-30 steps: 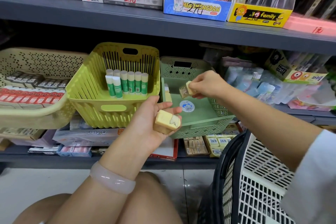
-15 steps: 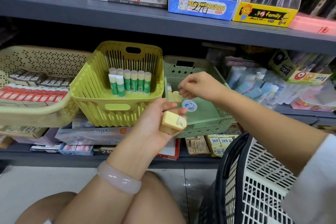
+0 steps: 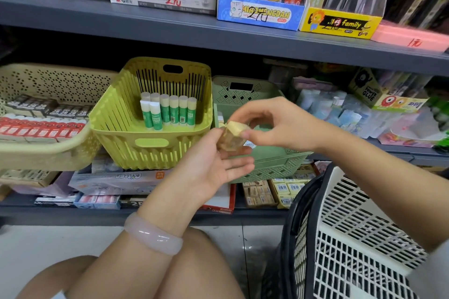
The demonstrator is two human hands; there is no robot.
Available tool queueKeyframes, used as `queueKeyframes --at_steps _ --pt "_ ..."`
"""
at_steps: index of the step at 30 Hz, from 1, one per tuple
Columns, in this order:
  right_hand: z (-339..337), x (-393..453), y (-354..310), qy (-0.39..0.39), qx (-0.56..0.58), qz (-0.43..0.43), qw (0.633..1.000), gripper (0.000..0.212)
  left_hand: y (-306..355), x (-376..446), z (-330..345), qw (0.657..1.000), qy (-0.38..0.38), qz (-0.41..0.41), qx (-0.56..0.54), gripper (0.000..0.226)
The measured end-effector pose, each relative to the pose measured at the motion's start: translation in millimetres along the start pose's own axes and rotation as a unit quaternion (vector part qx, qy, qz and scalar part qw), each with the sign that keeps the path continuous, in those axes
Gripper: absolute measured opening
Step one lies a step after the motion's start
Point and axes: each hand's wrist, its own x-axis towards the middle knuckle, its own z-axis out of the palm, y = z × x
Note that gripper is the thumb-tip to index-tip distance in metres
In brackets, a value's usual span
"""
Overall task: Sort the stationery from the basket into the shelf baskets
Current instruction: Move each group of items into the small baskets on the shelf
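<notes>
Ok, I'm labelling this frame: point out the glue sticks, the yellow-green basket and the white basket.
glue sticks (image 3: 174,114): head view, green label of a middle stick.
yellow-green basket (image 3: 151,143): head view, front handle.
white basket (image 3: 352,221): head view, slotted side wall.

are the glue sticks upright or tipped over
Upright: the glue sticks stand in a row, caps up, against the back wall of the yellow basket.

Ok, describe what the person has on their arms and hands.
The left hand is bare, with no glove or ring in view; its wrist carries a smooth, rounded, pale pinkish translucent bangle. The forearm above it is bare. The right hand is also bare, and its forearm is uncovered up to a white sleeve at the frame's lower right edge. No watch shows.
</notes>
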Motion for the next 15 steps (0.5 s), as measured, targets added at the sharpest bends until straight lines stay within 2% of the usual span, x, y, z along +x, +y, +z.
queueKeyframes --at_steps 3,7,9,11,13,15 --pt "-7.2 1.5 8.4 -0.005 0.031 0.013 0.999 0.025 3.4 -0.6 -0.3 1.0 0.006 0.024 -0.002 0.02" --pt "-6.8 2.7 20.0 0.03 0.178 0.121 0.976 0.022 3.7 1.1 -0.9 0.996 0.021 0.08 -0.013 0.009" --pt "-5.7 4.3 23.6 0.016 0.187 0.143 0.972 0.026 -0.9 2.2 2.0 0.994 0.032 0.101 0.031 0.017" --pt "-6.0 7.6 25.3 0.014 0.182 0.157 0.971 0.019 -4.1 2.9 3.8 0.992 0.04 0.111 0.05 0.02" --pt "-9.4 14.8 31.6 0.057 0.191 0.178 0.964 0.016 -5.1 3.5 2.8 0.992 0.038 0.106 0.054 0.018" --pt "-12.8 27.4 45.2 0.139 0.163 0.215 0.953 0.02 -4.4 3.8 -0.9 0.994 0.035 0.092 0.051 0.011"
